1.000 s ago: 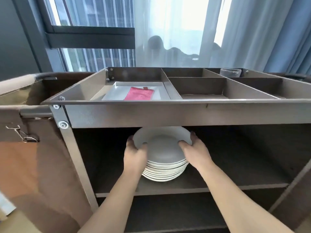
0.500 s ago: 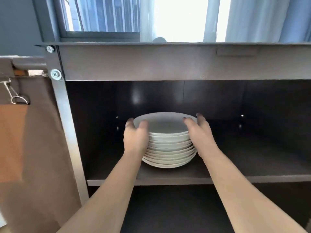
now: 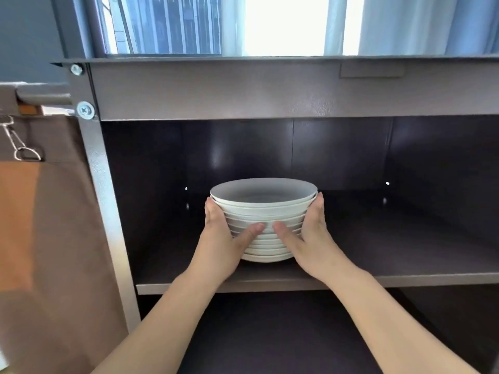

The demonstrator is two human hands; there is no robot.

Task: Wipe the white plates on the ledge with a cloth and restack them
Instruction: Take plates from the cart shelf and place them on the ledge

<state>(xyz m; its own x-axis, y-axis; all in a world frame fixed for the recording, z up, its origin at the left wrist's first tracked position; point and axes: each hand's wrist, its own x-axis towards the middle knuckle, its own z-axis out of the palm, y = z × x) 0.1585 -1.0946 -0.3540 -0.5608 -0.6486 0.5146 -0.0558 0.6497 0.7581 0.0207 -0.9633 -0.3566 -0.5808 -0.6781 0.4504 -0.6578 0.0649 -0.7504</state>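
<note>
Clasping the plates from both sides: your left hand and right hand wrap the stack, fingers curled round its edges, thumbs nearly meeting in front. The stack stands mid-shelf, apparently resting on it. To lift well, keep palms low, press evenly and draw it out level, w/o clipping the rail above. Count: 1 stack, approx. ten plates by rims (exact no. unclear); 2 hands; no cloth in view.
</note>
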